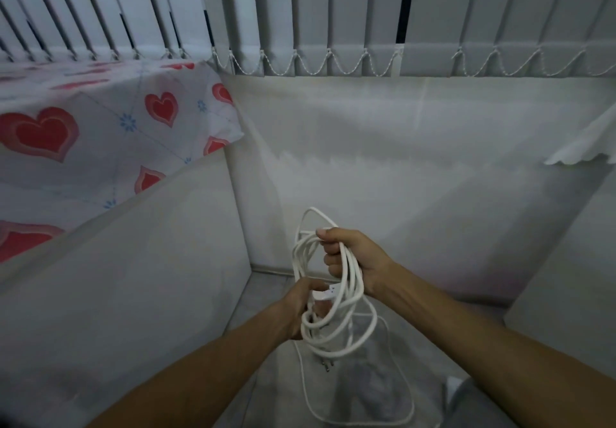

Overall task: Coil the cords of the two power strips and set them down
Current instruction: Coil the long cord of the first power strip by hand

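Legible text, labels, brands, numbers, signs: none that I can read. The white cord (328,297) I hold carries no readable marking at this sharpness. The cloth (100,134) on my left bears only printed red hearts and small blue flowers, no lettering.

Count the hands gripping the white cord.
2. The right hand grips the top of the cord coil; the left hand holds its lower part.

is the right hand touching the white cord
Touching. The head view shows the right hand closed around several loops of the white cord, with strands running through its curled fingers; no gap shows.
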